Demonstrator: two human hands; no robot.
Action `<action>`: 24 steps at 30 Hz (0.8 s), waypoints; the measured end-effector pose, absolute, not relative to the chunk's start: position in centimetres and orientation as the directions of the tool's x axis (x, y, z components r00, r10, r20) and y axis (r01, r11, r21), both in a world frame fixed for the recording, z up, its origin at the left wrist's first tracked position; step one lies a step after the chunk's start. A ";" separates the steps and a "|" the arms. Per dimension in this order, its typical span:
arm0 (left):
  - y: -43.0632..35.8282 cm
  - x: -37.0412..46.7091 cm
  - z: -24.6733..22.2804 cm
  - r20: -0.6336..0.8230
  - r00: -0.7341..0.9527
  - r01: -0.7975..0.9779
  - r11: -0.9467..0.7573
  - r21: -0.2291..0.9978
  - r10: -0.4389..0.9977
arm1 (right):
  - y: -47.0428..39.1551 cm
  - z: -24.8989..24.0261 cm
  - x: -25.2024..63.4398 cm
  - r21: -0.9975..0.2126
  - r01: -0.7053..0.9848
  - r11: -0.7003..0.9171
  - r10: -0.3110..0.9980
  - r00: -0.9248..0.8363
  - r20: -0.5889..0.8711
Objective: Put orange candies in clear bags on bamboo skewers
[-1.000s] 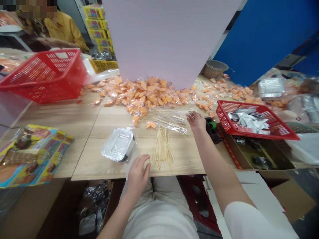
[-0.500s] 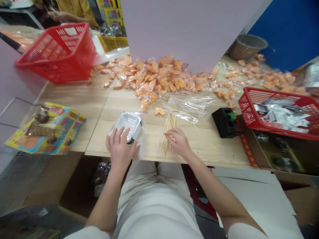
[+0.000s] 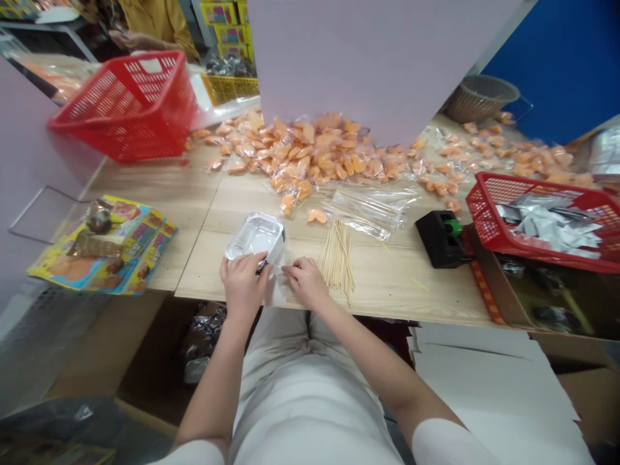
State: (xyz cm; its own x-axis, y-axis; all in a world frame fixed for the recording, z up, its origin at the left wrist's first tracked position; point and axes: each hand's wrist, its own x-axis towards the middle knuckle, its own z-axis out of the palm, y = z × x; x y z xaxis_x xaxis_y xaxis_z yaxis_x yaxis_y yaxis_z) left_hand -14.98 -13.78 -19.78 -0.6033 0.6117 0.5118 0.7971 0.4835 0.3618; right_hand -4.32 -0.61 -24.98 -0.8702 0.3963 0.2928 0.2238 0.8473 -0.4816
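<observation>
A silver foil tray [image 3: 256, 234] in clear plastic lies on the table near its front edge. My left hand [image 3: 243, 284] is closed on the near edge of the tray and its wrapping. Just right of it, my right hand [image 3: 306, 282] pinches the loose end of the clear plastic bag [image 3: 278, 284]. Beside my right hand is a loose bundle of thin wooden sticks [image 3: 338, 258]. Behind the sticks lie clear bags with more sticks [image 3: 368, 206] and one orange piece [image 3: 317, 216].
Wrapped orange pieces [image 3: 310, 152] are heaped at the back. Red baskets stand at left [image 3: 130, 110] and right [image 3: 542, 219]. A black tape dispenser [image 3: 438, 239] is at right, colourful packets [image 3: 106, 248] at left. A person [image 3: 155, 26] is at the back left.
My right hand has moved left from the sticks to the plastic beside the tray. My left hand's spread fingers have closed on the tray's near edge. The view has shifted slightly.
</observation>
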 end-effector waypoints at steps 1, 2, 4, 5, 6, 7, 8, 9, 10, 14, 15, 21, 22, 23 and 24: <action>-13.7 -15.0 -19.7 0.508 -0.607 0.794 0.483 0.368 0.611 | -0.5 -24.8 -4.4 -0.507 0.221 0.833 0.405 -0.869 0.285; -13.7 -15.0 -19.7 0.506 -0.610 0.792 0.482 0.373 0.610 | -0.3 -24.7 -4.5 -0.532 0.224 0.817 0.415 -0.868 0.273; -13.6 -14.9 -19.7 0.508 -0.610 0.793 0.478 0.379 0.609 | -0.1 -24.4 -4.6 -0.570 0.243 0.784 0.442 -0.865 0.239; -13.5 -14.9 -19.7 0.510 -0.608 0.794 0.474 0.380 0.609 | -0.1 -24.2 -4.7 -0.582 0.251 0.773 0.451 -0.863 0.227; -13.5 -14.9 -19.8 0.510 -0.606 0.796 0.471 0.381 0.610 | -0.1 -24.2 -4.7 -0.586 0.255 0.769 0.458 -0.860 0.226; -13.5 -14.9 -19.8 0.510 -0.605 0.796 0.469 0.382 0.612 | -0.2 -24.1 -4.6 -0.579 0.255 0.775 0.458 -0.858 0.234; -13.5 -14.9 -19.8 0.508 -0.606 0.796 0.470 0.383 0.612 | -0.3 -24.2 -4.6 -0.557 0.253 0.791 0.450 -0.858 0.249; -13.5 -14.9 -19.9 0.506 -0.607 0.795 0.471 0.383 0.613 | -0.4 -24.2 -4.5 -0.523 0.251 0.814 0.435 -0.860 0.265; -13.4 -14.9 -19.9 0.506 -0.608 0.794 0.474 0.381 0.612 | -0.5 -24.4 -4.4 -0.482 0.251 0.839 0.418 -0.865 0.277; -13.4 -14.8 -19.8 0.523 -0.599 0.800 0.477 0.364 0.606 | -1.0 -25.2 -4.2 -0.388 0.264 0.883 0.392 -0.870 0.300; -13.4 -14.8 -19.9 0.528 -0.595 0.803 0.472 0.362 0.606 | -1.0 -25.3 -4.2 -0.400 0.259 0.880 0.396 -0.863 0.313; -13.2 -15.0 -20.1 0.527 -0.580 0.815 0.446 0.370 0.622 | -0.9 -24.9 -3.8 -0.547 0.200 0.813 0.462 -0.793 0.397; -13.2 -14.8 -20.0 0.531 -0.582 0.813 0.446 0.374 0.616 | -0.9 -24.5 -3.6 -0.559 0.201 0.805 0.478 -0.778 0.408; -13.3 -14.6 -19.9 0.546 -0.592 0.806 0.452 0.382 0.593 | -0.9 -24.1 -3.3 -0.568 0.208 0.796 0.498 -0.759 0.420; -13.5 -14.2 -19.7 0.570 -0.610 0.791 0.464 0.400 0.550 | -0.8 -23.6 -3.0 -0.576 0.217 0.788 0.521 -0.734 0.436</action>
State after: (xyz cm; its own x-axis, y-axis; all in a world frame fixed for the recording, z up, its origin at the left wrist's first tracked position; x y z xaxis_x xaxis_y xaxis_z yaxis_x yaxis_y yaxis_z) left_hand -14.20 -13.47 -19.66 -0.6104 0.5503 0.5697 0.7909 0.4635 0.3996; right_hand -2.96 -0.84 -23.65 -0.7342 0.5208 0.4355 0.2172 0.7880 -0.5761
